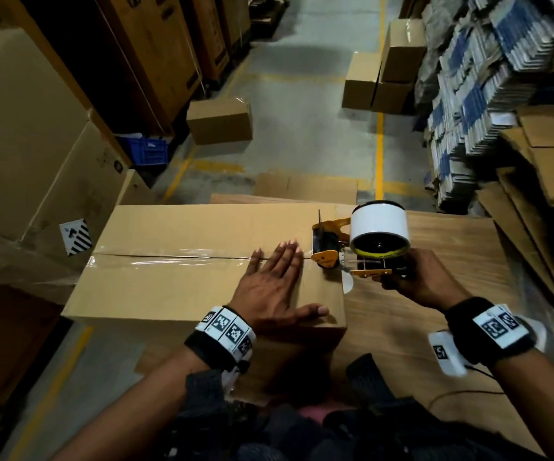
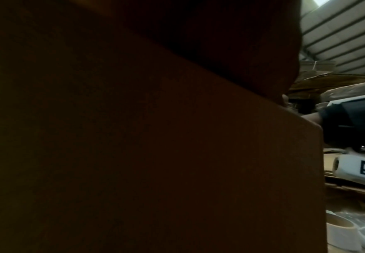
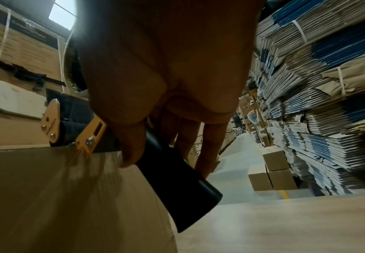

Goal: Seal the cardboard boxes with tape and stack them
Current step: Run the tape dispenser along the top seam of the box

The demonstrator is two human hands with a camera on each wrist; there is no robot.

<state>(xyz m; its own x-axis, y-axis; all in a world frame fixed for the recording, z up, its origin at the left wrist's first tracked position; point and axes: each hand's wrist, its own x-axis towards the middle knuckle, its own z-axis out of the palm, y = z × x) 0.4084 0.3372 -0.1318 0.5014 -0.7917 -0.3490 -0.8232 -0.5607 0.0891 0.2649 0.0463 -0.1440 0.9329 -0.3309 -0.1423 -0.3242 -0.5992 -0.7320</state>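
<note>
Cardboard box (image 1: 182,261) lies on our table (image 1: 435,314); our left hand (image 1: 275,284) presses flat, fingers (image 1: 285,257) straight, over its taped seam. Our right hand (image 1: 418,281) grips the tape dispenser (image 1: 358,247) at the box's right edge, bare tabletop alongside.

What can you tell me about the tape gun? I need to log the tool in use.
The tape gun has a yellow metal frame, a black roller, a black handle and a big white tape roll on top. The right hand grips the handle. Its roller end sits at the right end of the cardboard box, on the taped middle seam, next to the flat left hand.
</note>
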